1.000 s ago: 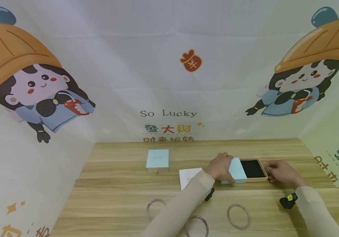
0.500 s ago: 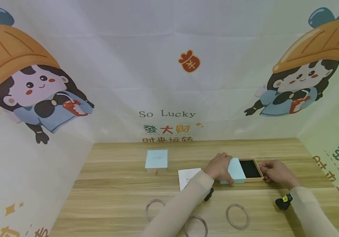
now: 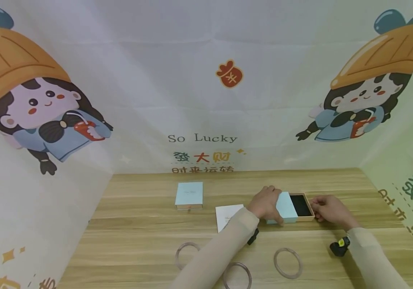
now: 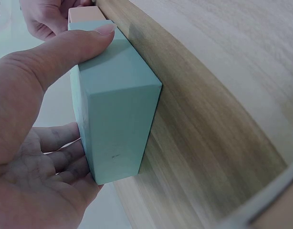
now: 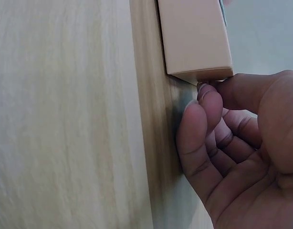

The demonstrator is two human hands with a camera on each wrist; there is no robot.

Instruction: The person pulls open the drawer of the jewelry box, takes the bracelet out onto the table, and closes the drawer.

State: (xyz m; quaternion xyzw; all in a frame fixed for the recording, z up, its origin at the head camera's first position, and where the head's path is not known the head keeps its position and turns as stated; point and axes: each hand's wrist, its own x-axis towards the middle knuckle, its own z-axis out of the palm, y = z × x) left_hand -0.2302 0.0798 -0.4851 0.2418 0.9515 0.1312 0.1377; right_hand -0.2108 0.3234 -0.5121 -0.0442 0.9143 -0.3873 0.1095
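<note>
A light-blue box sleeve [image 3: 286, 206] lies on the table with its tan drawer [image 3: 305, 218] partly out to the right, showing a black lining [image 3: 300, 205]. My left hand [image 3: 265, 204] grips the sleeve's left part, thumb on the near side and fingers on the far side; the left wrist view shows the sleeve's plain end [image 4: 120, 136] up close. At the drawer's outer end is my right hand [image 3: 332, 210]. In the right wrist view its thumb and curled fingertips [image 5: 211, 107] pinch at the drawer's end face [image 5: 199, 75], apparently on a small pull tab, mostly hidden.
Another light-blue box [image 3: 189, 194], shut, stands at the back left. A white card [image 3: 225, 216] lies partly under my left forearm. Three translucent bangles lie in front: a left bangle [image 3: 178, 251], a middle bangle [image 3: 248, 273] and a right bangle [image 3: 275, 259]. Printed cloth walls [image 3: 148, 120] surround the table.
The drawer has slid left, further into the sleeve, and my right hand has moved left with it. My left hand keeps its grip on the sleeve. The view has shifted slightly.
</note>
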